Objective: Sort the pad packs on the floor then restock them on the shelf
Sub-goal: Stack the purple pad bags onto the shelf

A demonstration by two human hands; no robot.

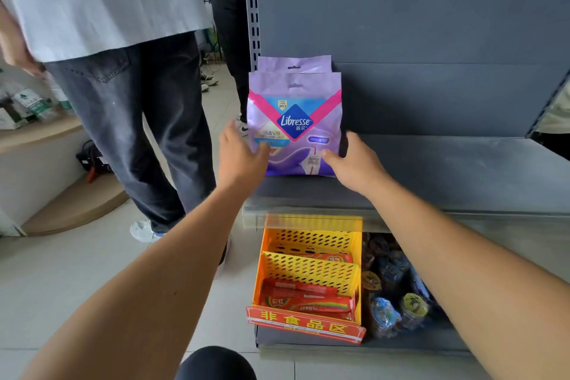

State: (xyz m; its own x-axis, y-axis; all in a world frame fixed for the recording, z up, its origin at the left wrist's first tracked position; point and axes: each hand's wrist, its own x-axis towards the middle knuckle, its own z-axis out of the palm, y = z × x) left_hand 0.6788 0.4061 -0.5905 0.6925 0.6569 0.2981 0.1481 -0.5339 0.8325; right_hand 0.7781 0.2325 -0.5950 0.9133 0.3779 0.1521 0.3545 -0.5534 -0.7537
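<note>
A purple Libresse pad pack (pixel 294 120) stands upright at the left end of the grey shelf (pixel 431 170). A second purple pack (pixel 294 63) stands right behind it, only its top strip showing. My left hand (pixel 239 153) lies against the front pack's lower left side, fingers fairly straight. My right hand (pixel 351 160) is at the lower right corner, thumb on the front face and fingers wrapped around the right edge. Both forearms reach in from below.
Below the shelf sits a yellow perforated basket (pixel 311 268) with red packets and a red sign, beside dark snack packs (pixel 391 296). A person in dark jeans (pixel 132 120) stands close on the left, another behind. A low wooden stand (pixel 37 133) with boxes is far left.
</note>
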